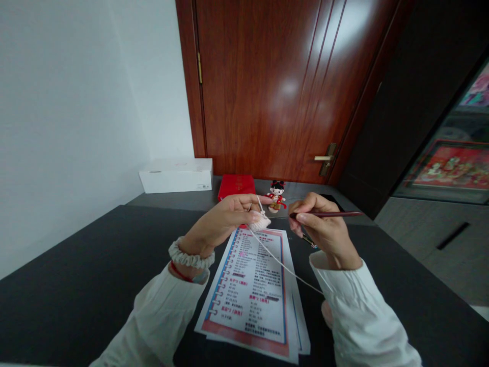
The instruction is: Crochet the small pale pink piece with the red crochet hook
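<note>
My left hand pinches a small pale crocheted piece, with yarn running up over its forefinger. Between thumb and fingers my right hand grips a crochet hook by its dark red handle. The thin metal shaft points left, its tip at the crocheted piece. From the piece a strand of pale yarn droops right toward my right sleeve. Part of a pale ball, perhaps the yarn ball, shows beside that sleeve. Printed pattern sheets lie beneath my hands on the dark table.
Along the table's back stand a white box, a red box and a small crocheted doll. A pen-like object lies partly behind my right hand. Beyond is a wooden door; a dark cabinet stands right.
</note>
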Available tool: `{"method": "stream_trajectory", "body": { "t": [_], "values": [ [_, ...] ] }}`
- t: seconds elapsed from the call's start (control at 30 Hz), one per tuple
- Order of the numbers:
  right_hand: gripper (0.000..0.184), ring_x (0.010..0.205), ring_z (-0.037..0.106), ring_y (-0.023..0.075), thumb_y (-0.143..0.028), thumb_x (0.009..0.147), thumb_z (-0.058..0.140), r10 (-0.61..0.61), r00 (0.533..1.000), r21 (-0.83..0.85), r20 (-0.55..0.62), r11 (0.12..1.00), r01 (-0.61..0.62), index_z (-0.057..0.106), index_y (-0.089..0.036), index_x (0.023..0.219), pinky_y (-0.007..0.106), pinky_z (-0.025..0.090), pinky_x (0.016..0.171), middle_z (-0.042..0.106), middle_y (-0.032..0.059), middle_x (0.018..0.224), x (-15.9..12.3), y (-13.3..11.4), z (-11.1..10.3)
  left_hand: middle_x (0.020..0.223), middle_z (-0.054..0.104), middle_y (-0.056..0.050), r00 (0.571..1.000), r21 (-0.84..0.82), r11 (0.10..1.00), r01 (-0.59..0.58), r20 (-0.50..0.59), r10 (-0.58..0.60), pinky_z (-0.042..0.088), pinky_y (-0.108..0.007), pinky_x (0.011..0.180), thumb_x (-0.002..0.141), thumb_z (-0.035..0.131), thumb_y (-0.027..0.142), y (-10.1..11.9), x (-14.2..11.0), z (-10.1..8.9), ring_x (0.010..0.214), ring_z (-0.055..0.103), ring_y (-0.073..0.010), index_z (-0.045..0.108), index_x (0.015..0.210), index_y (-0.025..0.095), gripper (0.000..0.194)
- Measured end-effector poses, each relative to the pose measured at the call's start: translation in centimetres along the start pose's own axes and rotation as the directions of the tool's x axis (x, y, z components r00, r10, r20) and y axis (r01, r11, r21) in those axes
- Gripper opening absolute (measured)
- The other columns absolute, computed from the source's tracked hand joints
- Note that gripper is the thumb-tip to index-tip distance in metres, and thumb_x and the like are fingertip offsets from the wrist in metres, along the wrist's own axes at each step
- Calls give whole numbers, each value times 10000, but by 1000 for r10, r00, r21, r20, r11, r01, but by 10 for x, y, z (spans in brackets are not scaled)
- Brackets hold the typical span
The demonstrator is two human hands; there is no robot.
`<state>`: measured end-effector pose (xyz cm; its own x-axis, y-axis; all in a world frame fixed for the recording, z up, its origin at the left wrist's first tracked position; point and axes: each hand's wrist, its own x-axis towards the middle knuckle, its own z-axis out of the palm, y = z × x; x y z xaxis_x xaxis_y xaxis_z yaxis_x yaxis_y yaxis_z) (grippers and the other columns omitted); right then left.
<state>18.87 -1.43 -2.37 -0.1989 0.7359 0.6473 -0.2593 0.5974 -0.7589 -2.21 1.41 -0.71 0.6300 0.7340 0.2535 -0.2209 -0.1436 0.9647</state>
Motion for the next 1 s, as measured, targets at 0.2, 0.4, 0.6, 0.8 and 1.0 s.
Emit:
{"method": "stream_trajectory", "body": {
  "t": [0.2,0.4,0.6,0.8,1.0],
  "values": [
    [180,473,521,102,-278,793,693,-6,999,-66,-44,998,4,550,-194,721,227,408,420,622,-26,598,1,-1,3,748,617,8,972,214,966,-144,-151,179,471,-254,707,766,653,148,5,0,15,708,595,-114,622,1173,139,408],
    [136,552,534,115,-241,831,655,-72,994,-205,-81,977,55,558,-201,744,233,412,470,606,-20,638,-4,-6,7,725,590,13,957,333,928,-166,-171,233,476,-242,644,787,641,168,7,3,20,675,589,-116,615,1162,138,378],
    [103,572,554,108,-217,857,624,-121,990,-364,-73,927,87,562,-200,777,236,425,510,612,-17,693,-5,-9,11,696,574,24,951,352,929,-113,-232,203,492,-241,607,786,634,168,8,5,22,646,595,-118,609,1145,135,361],
    [100,574,558,102,-166,869,583,-269,963,-645,-15,739,196,540,-210,790,228,438,537,612,-24,679,-3,-16,26,695,612,9,907,419,894,-158,-297,299,489,-244,658,786,633,159,10,10,25,664,597,-119,613,1158,108,376],
    [83,587,582,101,-158,879,570,-288,958,-729,4,655,199,534,-209,824,215,458,541,637,-13,722,-1,-23,36,755,665,-11,865,596,793,-125,-325,381,467,-221,612,796,606,128,16,10,25,643,575,-103,639,1169,116,374]
  ]
}}
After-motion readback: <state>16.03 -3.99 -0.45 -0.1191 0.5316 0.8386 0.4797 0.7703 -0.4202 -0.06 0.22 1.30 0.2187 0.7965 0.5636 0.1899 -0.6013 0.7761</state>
